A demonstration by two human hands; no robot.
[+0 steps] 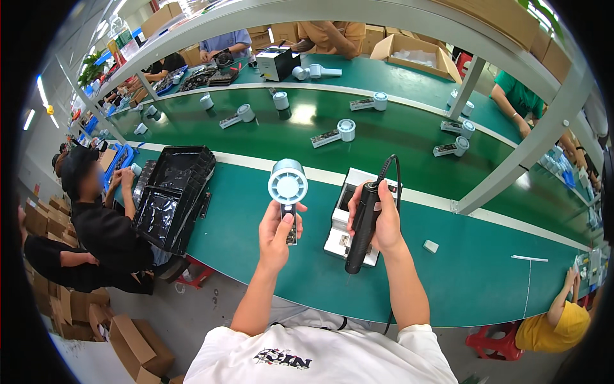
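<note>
In my left hand (276,235) is a small handheld fan (288,182), its pale blue round head upright and its handle open, showing a dark inner board. My fingers and thumb wrap round that handle. My right hand (382,221) grips a black electric screwdriver (363,230), bit pointing down toward me, with a cable (398,169) looping off its top. Behind and beneath the screwdriver stands a white and black fixture box (336,235) on the green bench, partly hidden by the tool and my hand. The fan and screwdriver are apart.
Black plastic trays (171,198) are stacked at the left. Beyond the bench, a green conveyor (281,134) carries several similar fan parts (346,130). A small pale block (431,246) lies right of the fixture. A metal frame post (511,169) rises at the right. Co-workers sit around.
</note>
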